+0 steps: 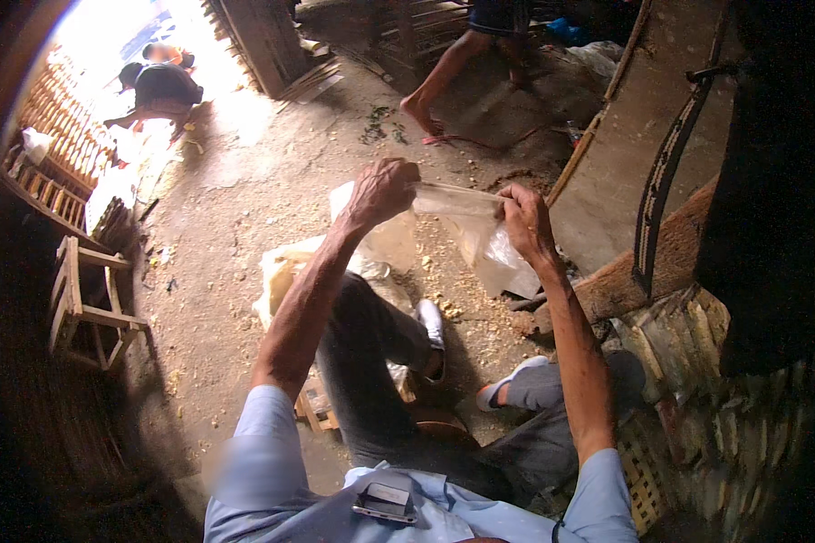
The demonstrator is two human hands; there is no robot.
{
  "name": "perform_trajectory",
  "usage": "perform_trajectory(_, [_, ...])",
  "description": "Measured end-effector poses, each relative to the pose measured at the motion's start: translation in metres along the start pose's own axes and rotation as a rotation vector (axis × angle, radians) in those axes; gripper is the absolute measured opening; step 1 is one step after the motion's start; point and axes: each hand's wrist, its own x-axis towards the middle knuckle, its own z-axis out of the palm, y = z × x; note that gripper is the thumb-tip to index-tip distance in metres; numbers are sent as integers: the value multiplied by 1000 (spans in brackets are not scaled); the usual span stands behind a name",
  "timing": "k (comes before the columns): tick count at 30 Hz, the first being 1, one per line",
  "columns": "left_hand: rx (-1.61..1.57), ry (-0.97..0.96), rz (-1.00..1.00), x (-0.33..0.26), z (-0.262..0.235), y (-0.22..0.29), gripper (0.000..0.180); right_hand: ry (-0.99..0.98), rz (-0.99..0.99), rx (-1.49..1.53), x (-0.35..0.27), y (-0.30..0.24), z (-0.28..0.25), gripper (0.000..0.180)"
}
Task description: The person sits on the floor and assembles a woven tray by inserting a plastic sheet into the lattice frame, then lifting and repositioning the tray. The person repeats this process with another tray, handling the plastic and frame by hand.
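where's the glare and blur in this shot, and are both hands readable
Head view: white glare bleaches the upper left near the crouching person; head view: a blurred patch on the left sleeve; head view: left hand and right hand read fairly clearly, with sheen on the clear plastic between them.

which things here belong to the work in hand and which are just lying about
In hand:
clear plastic, stretched between left hand and right hand

Lying about:
wooden frame, at left
green scraps on the floor
blue plastic, far back

There are two hands (386, 192) (529, 224), two shoes (432, 330) (522, 373) (the wearer's), one held bag (493, 249).
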Motion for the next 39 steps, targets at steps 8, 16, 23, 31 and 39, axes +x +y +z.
perform_trajectory(8, [43,-118,-327,-22,55,-106,9,-372,24,-482,-25,11,-44,25])
perform_trajectory(16, [130,-304,-389,-29,58,-98,15,-586,302,-771,-60,39,-26,26])
perform_trajectory(23, [35,163,-373,-36,48,-107,9,-323,198,-787,-72,59,-47,27])
perform_trajectory(31, [-70,363,-456,-20,33,-115,17,-7,28,-541,-78,55,-56,25])
perform_trajectory(39, [-42,39,-273,-49,8,-200,22,-297,164,-677,-59,59,-31,56])
